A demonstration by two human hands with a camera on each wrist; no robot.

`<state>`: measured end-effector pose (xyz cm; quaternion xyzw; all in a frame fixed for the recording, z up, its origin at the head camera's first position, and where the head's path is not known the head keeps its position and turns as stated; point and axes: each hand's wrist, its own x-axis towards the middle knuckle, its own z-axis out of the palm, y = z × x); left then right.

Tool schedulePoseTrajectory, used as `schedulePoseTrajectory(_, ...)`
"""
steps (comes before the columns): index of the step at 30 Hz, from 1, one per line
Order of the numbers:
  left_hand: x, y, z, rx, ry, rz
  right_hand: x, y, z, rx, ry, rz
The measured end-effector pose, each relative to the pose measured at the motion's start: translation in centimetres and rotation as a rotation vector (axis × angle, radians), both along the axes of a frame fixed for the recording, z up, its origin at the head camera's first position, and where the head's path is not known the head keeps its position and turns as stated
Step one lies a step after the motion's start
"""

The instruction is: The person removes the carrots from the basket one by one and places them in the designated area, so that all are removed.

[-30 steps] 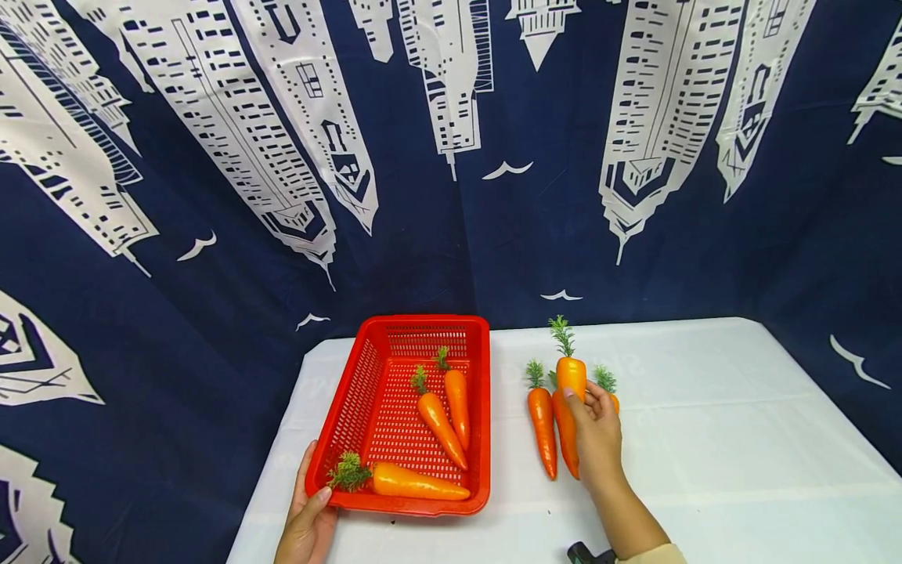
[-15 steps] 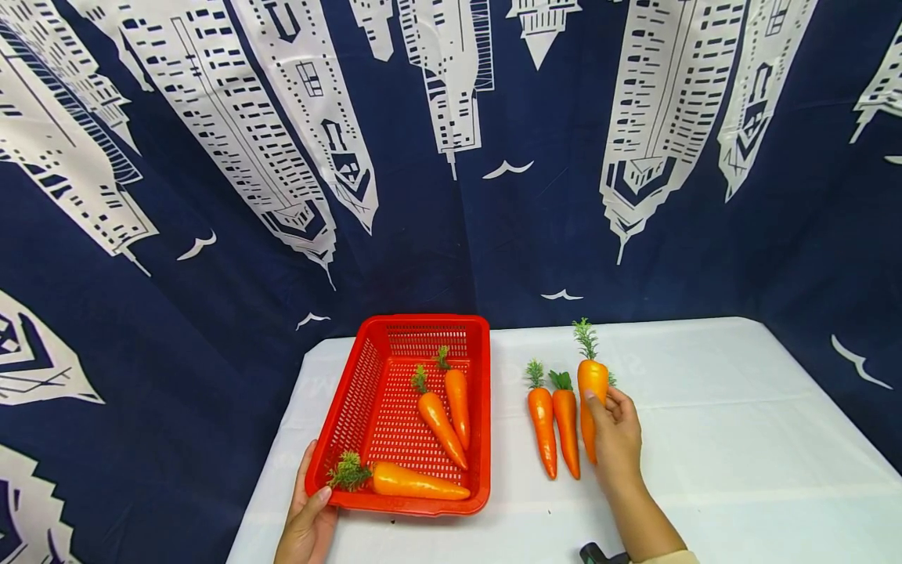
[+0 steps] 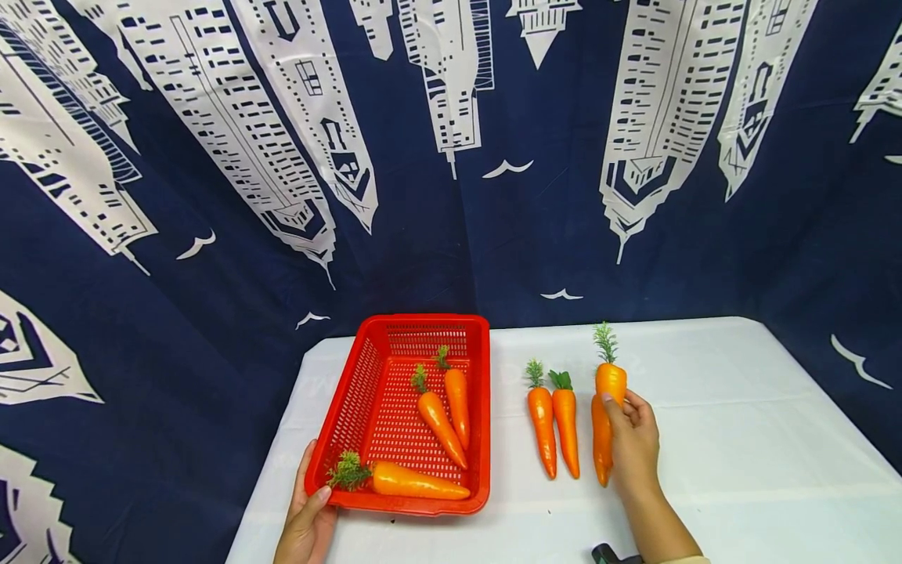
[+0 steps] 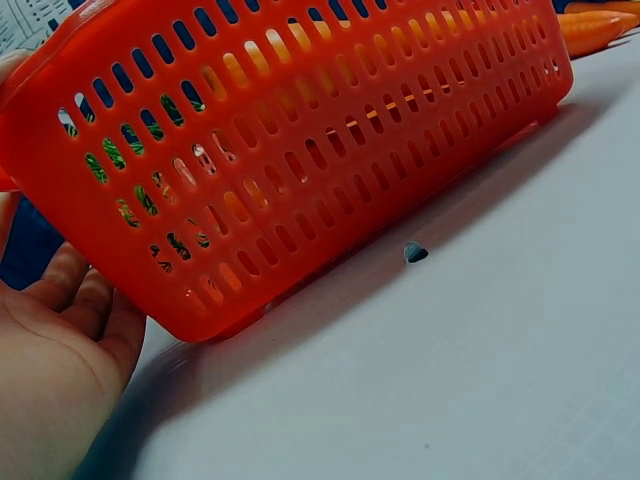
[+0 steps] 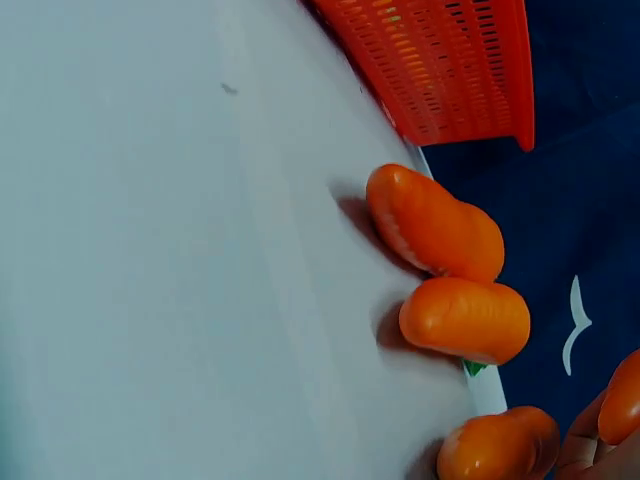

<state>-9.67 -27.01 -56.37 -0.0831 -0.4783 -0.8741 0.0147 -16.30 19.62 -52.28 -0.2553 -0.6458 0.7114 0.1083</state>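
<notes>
My right hand [image 3: 637,450] holds an orange carrot [image 3: 611,380] with a feathery green top, above another carrot [image 3: 601,446] on the table. That lower one is partly hidden by the hand and the held carrot. In the right wrist view, the held carrot [image 5: 624,400] shows at the right edge, apart from the one beneath. My left hand [image 3: 310,517] grips the near left corner of a red perforated plastic basket [image 3: 482,439], its thumb on the rim. Inside the basket lie two carrots side by side and a yellower orange carrot [image 3: 419,481] along the near wall.
Two more carrots, one on the left [image 3: 542,431] and one beside it [image 3: 566,431], lie between basket and right hand on the white-covered table [image 3: 740,439]. A dark blue curtain [image 3: 423,258] with a skyline print hangs behind. A black device [image 3: 613,554] sits by the right wrist.
My right hand has moved rightward with the held carrot, from over the middle table carrot to over the rightmost one. The left hand and basket have stayed put.
</notes>
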Motion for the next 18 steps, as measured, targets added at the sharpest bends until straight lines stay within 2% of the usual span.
schedulePoseTrajectory(14,-0.1,-0.1,-0.2,0.006,0.012,-0.002,0.2,1.5,-0.8,-0.05,0.0,-0.092)
schedulePoseTrajectory(18,-0.1,-0.1,-0.2,0.001,0.011,-0.004,0.2,2.0,-1.2,-0.051,-0.019,-0.083)
